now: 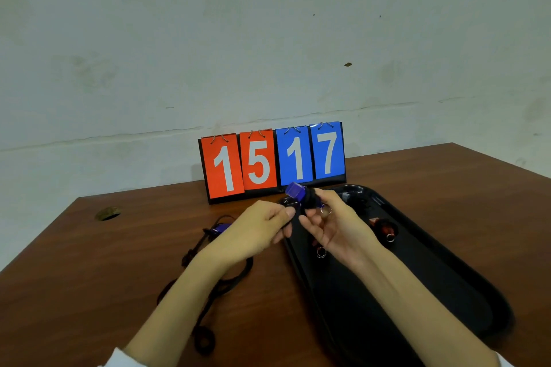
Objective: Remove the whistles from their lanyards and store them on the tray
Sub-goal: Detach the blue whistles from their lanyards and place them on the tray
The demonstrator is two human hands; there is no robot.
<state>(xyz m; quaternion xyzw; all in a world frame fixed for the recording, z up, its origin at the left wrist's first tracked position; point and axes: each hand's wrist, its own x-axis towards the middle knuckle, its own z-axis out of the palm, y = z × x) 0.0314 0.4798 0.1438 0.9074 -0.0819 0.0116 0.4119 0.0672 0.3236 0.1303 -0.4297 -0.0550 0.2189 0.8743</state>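
Observation:
A blue whistle (295,191) is held up above the left end of the black tray (441,262). My right hand (331,226) pinches it near its metal ring (325,211). My left hand (262,228) pinches the black clip of its lanyard right beside the whistle. Black lanyards (208,301) trail down over the table under my left forearm. A second blue whistle (220,229) lies on the table still among the cords. On the tray lie a red whistle (386,228) with a ring and another ring (320,253) partly hidden by my right hand.
A flip scoreboard (272,159) reading 15 and 17 stands at the back of the brown table (432,185), against the wall. A round cable hole (108,213) is in the table at the far left. The tray runs diagonally to the near right.

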